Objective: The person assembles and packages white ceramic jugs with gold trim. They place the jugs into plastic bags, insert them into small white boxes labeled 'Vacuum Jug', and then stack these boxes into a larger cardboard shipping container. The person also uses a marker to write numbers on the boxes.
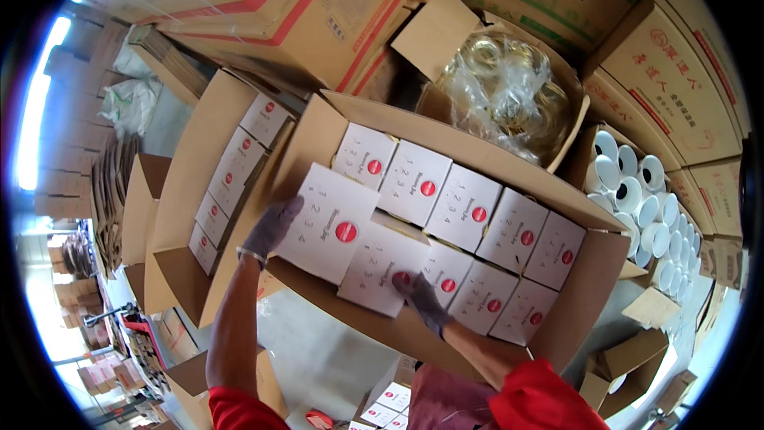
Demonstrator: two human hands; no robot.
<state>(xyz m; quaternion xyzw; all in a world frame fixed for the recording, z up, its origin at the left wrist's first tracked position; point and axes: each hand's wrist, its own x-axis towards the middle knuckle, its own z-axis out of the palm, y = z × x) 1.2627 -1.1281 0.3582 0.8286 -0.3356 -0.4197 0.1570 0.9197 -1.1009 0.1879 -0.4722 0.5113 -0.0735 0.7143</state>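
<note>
A large open cardboard carton [446,139] stands before me with two rows of small white boxes, each with a red round mark on top. My left hand [273,227], in a grey glove, grips the left edge of a white box [322,227] raised above the others at the carton's left end. Right beside it, a second white box [380,263] also sits higher than the packed row. My right hand [423,301], gloved too, holds that box's right side, with a finger on its top. The undersides of both boxes are hidden.
A second carton [179,227] with a row of white boxes adjoins on the left. Behind stands an open carton of gold-coloured rings in clear plastic [509,87]. White cylinders [637,191] fill a carton at right. Large sealed cartons [318,24] stack behind.
</note>
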